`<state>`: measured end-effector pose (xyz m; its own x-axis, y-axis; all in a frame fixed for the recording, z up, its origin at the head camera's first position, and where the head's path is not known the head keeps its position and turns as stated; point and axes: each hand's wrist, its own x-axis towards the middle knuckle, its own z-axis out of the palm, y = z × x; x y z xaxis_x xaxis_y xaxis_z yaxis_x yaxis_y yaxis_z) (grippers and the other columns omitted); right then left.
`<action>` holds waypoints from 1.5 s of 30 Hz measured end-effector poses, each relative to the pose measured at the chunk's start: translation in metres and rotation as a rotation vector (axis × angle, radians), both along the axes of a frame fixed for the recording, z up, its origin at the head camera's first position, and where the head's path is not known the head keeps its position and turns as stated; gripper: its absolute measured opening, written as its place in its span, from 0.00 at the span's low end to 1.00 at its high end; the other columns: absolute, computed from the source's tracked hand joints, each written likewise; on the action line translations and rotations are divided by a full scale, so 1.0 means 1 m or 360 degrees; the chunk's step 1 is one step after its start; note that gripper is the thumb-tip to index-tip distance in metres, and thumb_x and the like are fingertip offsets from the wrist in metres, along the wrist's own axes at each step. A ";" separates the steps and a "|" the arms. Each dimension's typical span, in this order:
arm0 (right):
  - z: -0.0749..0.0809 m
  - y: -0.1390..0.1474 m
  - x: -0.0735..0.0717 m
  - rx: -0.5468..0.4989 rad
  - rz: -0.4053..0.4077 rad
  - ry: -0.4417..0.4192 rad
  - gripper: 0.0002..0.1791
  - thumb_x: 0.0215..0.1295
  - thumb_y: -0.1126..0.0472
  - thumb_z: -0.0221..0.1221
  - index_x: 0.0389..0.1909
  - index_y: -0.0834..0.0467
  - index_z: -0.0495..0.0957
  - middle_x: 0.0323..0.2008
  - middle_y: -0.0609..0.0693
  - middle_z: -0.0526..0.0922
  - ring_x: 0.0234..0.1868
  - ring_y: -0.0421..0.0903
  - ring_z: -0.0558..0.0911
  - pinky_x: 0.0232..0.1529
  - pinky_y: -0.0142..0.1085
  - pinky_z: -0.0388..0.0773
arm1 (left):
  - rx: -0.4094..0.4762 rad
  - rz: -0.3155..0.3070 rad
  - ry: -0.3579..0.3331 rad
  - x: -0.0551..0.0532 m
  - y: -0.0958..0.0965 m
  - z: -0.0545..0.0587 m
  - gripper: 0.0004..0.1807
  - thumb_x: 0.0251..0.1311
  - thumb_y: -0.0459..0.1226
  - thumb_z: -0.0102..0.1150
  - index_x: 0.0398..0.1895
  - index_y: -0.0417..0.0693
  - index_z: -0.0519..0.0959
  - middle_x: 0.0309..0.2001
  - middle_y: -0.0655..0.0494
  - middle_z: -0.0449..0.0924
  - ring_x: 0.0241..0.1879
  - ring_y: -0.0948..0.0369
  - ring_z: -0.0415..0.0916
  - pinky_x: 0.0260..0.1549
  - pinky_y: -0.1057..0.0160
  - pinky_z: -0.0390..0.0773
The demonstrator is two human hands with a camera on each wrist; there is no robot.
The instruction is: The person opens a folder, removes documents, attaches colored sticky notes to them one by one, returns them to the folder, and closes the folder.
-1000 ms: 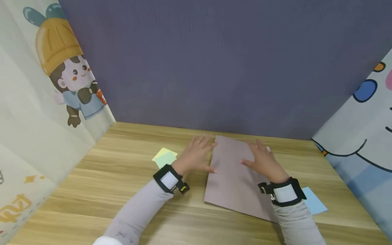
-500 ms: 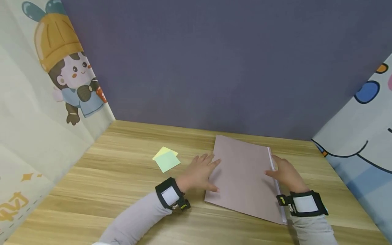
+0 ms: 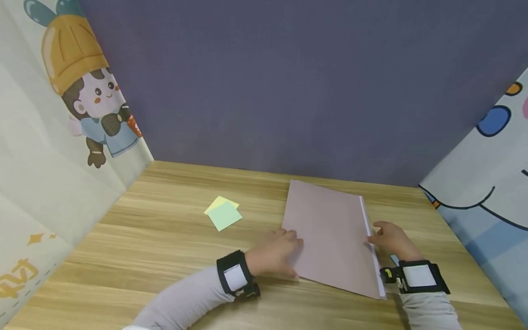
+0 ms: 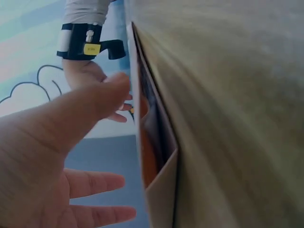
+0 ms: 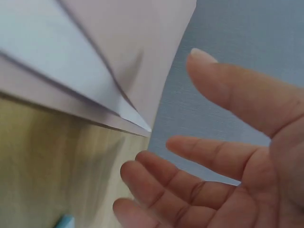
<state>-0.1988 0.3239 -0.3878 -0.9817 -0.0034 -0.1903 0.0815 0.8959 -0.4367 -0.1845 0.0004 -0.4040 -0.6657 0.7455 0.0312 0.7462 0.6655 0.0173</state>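
Note:
A mauve paper folder point(image 3: 326, 233) lies on the wooden table, a white paper strip point(image 3: 365, 215) showing along its right side. My left hand point(image 3: 274, 253) is at the folder's lower left edge, fingers over the cover in the head view. The left wrist view shows its thumb and fingers extended beside the folder's edge point(image 4: 164, 190), which gapes on something orange point(image 4: 148, 159) inside. Beside the folder's right edge is my right hand point(image 3: 393, 240), holding nothing. In the right wrist view its thumb point(image 5: 228, 85) and loosely bent fingers point(image 5: 185, 190) stand apart from the folder.
Left of the folder, a green paper square point(image 3: 224, 216) overlaps a yellow one point(image 3: 220, 200). A blue paper point(image 3: 394, 259) is mostly hidden behind my right wrist. A dark panel point(image 3: 264, 91) rises at the table's back edge; printed sheets point(image 3: 41, 151) flank the sides.
My left hand has come down along the folder's left side toward its lower corner. My right hand has moved from above the cover to the right, uncovering the white strip.

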 end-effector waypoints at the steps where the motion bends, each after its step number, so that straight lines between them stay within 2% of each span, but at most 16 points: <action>1: -0.002 0.000 -0.001 -0.0016 -0.0003 -0.0004 0.37 0.54 0.57 0.61 0.55 0.81 0.60 0.42 0.75 0.73 0.40 0.61 0.76 0.37 0.49 0.76 | -0.0008 0.0000 0.0001 0.001 0.001 0.000 0.43 0.34 0.63 0.67 0.56 0.53 0.72 0.51 0.56 0.73 0.47 0.58 0.72 0.46 0.59 0.74; 6: -0.008 -0.001 -0.003 -0.0069 0.0006 0.0023 0.32 0.52 0.60 0.62 0.50 0.81 0.65 0.40 0.73 0.75 0.38 0.59 0.77 0.37 0.48 0.76 | -0.0015 0.0019 -0.0022 0.006 0.001 0.004 0.41 0.33 0.60 0.69 0.53 0.51 0.74 0.47 0.56 0.75 0.43 0.59 0.72 0.40 0.62 0.75; 9: -0.010 -0.002 -0.004 -0.0044 0.0021 0.0046 0.30 0.51 0.61 0.62 0.47 0.81 0.68 0.41 0.73 0.76 0.39 0.60 0.77 0.38 0.49 0.76 | 0.0006 0.0019 -0.0028 0.007 0.001 0.006 0.39 0.32 0.59 0.70 0.51 0.51 0.75 0.45 0.56 0.75 0.42 0.59 0.72 0.39 0.63 0.75; 13: -0.010 -0.003 -0.003 0.0001 0.0018 0.0049 0.29 0.51 0.60 0.62 0.45 0.80 0.70 0.41 0.73 0.76 0.39 0.61 0.77 0.40 0.50 0.76 | 0.0009 0.0000 -0.0018 0.007 0.002 0.005 0.35 0.33 0.58 0.70 0.47 0.52 0.77 0.44 0.57 0.75 0.41 0.60 0.72 0.40 0.64 0.75; 19: -0.010 -0.003 -0.002 0.0023 0.0006 0.0035 0.23 0.51 0.59 0.63 0.39 0.76 0.75 0.35 0.66 0.78 0.34 0.53 0.76 0.35 0.46 0.75 | 0.0000 -0.0053 0.0029 0.009 0.002 0.002 0.31 0.33 0.58 0.70 0.41 0.53 0.80 0.39 0.59 0.75 0.37 0.63 0.70 0.42 0.68 0.73; 29: -0.011 -0.003 -0.002 0.0001 -0.0028 -0.0025 0.25 0.51 0.59 0.63 0.40 0.77 0.74 0.37 0.68 0.78 0.36 0.54 0.77 0.36 0.46 0.76 | 0.0016 -0.0067 -0.0011 0.010 0.006 0.004 0.24 0.35 0.53 0.71 0.38 0.52 0.81 0.35 0.59 0.77 0.33 0.63 0.70 0.33 0.70 0.73; 34: -0.011 -0.002 -0.003 -0.0009 -0.0040 -0.0042 0.25 0.51 0.58 0.63 0.40 0.77 0.73 0.37 0.68 0.78 0.37 0.55 0.77 0.36 0.47 0.76 | 0.0061 -0.0131 0.0014 0.011 0.005 0.005 0.17 0.37 0.48 0.70 0.32 0.53 0.82 0.28 0.61 0.77 0.27 0.65 0.68 0.23 0.73 0.68; 38: -0.012 -0.002 -0.003 0.0001 -0.0035 -0.0041 0.25 0.51 0.59 0.64 0.40 0.77 0.74 0.37 0.68 0.78 0.36 0.54 0.77 0.36 0.46 0.76 | 0.0043 -0.0182 0.0053 0.013 0.004 0.008 0.14 0.40 0.48 0.69 0.29 0.53 0.81 0.25 0.63 0.77 0.24 0.67 0.67 0.20 0.73 0.65; 45: -0.011 -0.003 -0.002 0.0003 -0.0039 -0.0064 0.26 0.51 0.58 0.64 0.40 0.77 0.73 0.37 0.68 0.78 0.37 0.55 0.77 0.37 0.47 0.75 | -0.0040 -0.0281 0.0154 0.017 0.002 0.008 0.09 0.44 0.46 0.67 0.25 0.54 0.80 0.22 0.65 0.76 0.23 0.69 0.69 0.26 0.73 0.69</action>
